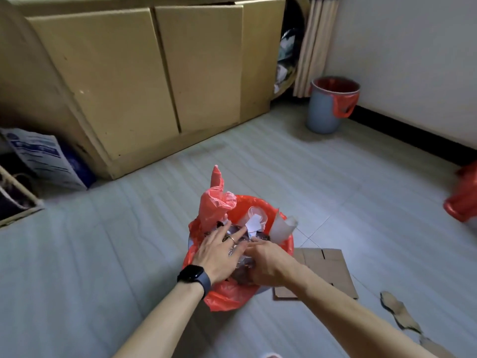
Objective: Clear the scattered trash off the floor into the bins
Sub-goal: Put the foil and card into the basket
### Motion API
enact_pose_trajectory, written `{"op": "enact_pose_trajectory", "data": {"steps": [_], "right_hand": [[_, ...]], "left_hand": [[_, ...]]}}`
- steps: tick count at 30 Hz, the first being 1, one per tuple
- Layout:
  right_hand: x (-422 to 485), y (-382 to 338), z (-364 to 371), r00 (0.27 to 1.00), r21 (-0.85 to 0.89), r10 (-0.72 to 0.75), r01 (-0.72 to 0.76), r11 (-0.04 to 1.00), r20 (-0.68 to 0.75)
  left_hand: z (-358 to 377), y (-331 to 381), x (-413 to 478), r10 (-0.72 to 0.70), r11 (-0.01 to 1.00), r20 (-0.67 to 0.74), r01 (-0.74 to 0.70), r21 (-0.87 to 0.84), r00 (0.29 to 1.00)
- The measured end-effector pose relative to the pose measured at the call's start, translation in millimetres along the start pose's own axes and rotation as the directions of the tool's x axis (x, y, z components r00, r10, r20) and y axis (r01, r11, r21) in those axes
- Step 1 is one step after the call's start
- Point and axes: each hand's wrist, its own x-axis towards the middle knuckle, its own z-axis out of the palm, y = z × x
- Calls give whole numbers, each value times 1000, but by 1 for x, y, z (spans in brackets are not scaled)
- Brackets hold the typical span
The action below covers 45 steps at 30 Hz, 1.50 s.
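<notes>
A bin lined with a red plastic bag (247,205) stands on the floor right below me, heaped with trash: white paper scraps (254,224), a clear cup and a shiny wrapper. My left hand (219,250), with a watch on its wrist, lies flat with straight fingers pressing on the trash. My right hand (265,262) is beside it, fingers curled down into the crumpled wrapper at the bin's near side. A flat piece of cardboard (327,270) lies on the floor just right of the bin. Torn cardboard scraps (397,311) lie further right.
A second blue-grey bin with a red liner (331,104) stands by the far wall near a curtain. Another red-bagged object (464,200) shows at the right edge. Large cardboard boxes (144,81) line the back. A printed bag (46,158) leans at the left.
</notes>
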Motion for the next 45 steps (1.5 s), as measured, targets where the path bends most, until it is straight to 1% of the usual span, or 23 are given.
{"op": "enact_pose_trajectory", "data": {"steps": [2,4,7,9,10,11,12,15,17,20,22,27,30,32,35,37,39,41,43,45], "right_hand": [[-15,4,-14,993,101,-28,39,994,-114],[-31,10,-25,972,170,-5,46,984,-236],[-53,27,-27,898,260,155,-48,964,-411],[-62,41,-17,814,337,278,-108,935,-511],[-64,46,-11,774,365,334,-144,920,-538],[-65,49,-5,748,378,389,-199,904,-537],[-63,55,1,738,390,434,-249,887,-516],[-52,62,15,718,495,580,-369,787,-386],[-44,63,18,706,554,635,-407,727,-313],[-38,61,22,735,594,627,-390,703,-260],[-36,62,24,762,632,604,-354,689,-232],[-35,59,23,809,697,550,-274,663,-206],[-33,58,30,810,727,565,-293,621,-156],[-30,59,36,791,737,595,-318,597,-141],[-30,56,34,774,762,621,-326,560,-125],[-32,53,32,771,757,628,-346,555,-107],[-33,51,30,772,754,628,-354,554,-99],[-32,48,33,792,735,606,-365,571,-78],[-29,39,35,818,732,569,-338,592,-82],[-22,31,37,838,726,541,-329,604,-71]], "left_hand": [[-1,5,3,52,998,-46,-51,28,998],[-1,10,6,93,993,-48,-89,82,995],[1,20,12,157,971,-31,-149,188,987],[6,24,20,194,954,4,-190,233,981],[10,24,25,215,939,22,-213,269,976],[15,24,31,234,920,40,-234,314,971],[18,24,39,241,901,60,-246,358,969],[22,24,63,207,862,145,-250,441,968],[26,24,71,173,858,196,-245,452,965],[45,22,69,27,911,250,-126,392,968],[60,22,67,-45,925,273,-63,374,961],[91,16,70,-122,925,346,-20,380,930],[106,7,77,-122,920,342,-23,391,932],[112,3,85,-132,917,382,-33,397,915],[114,5,83,-151,907,393,-31,421,907],[108,10,80,-161,921,433,-23,389,887],[92,13,75,-136,937,453,-33,347,881],[66,16,68,-113,954,452,-32,300,885],[32,14,56,-69,952,424,-67,297,903],[1,13,45,-23,959,361,-82,272,932]]}}
